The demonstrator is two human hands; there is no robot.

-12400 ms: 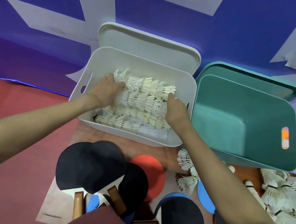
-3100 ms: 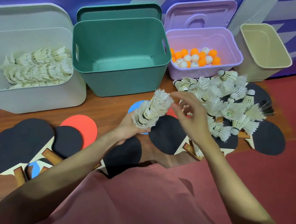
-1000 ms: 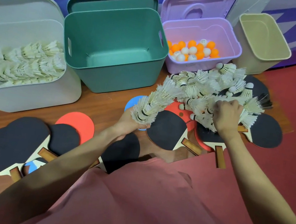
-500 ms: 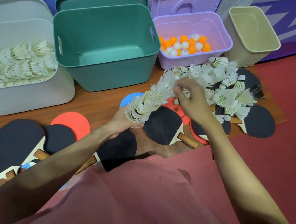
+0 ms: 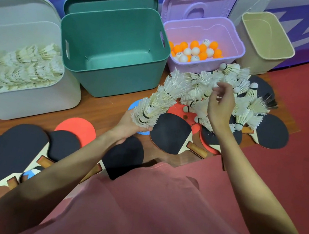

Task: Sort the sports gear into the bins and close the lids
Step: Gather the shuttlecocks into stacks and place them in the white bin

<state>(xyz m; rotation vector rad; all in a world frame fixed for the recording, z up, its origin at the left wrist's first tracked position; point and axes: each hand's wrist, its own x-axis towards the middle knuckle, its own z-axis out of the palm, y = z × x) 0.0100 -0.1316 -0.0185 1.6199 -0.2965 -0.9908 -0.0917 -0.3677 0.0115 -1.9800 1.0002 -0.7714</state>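
Gripping a long white nested shuttlecock stack (image 5: 158, 99), left hand (image 5: 131, 127)

The left hand (image 5: 129, 127) grips the base of a nested stack of shuttlecocks (image 5: 159, 99) that leans up to the right. The right hand (image 5: 220, 105), fingers loosely curled, hovers over loose shuttlecocks (image 5: 250, 103) lying on table tennis paddles (image 5: 171, 131). Behind stand 4 open bins: white bin (image 5: 30, 101) with shuttlecocks, empty green bin (image 5: 114, 82), purple bin (image 5: 237, 37) with balls (image 5: 195, 50), beige bin (image 5: 259, 60).

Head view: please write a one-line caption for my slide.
Left hand holds a nested stack of shuttlecocks while the right hand hovers above the loose shuttlecock pile.
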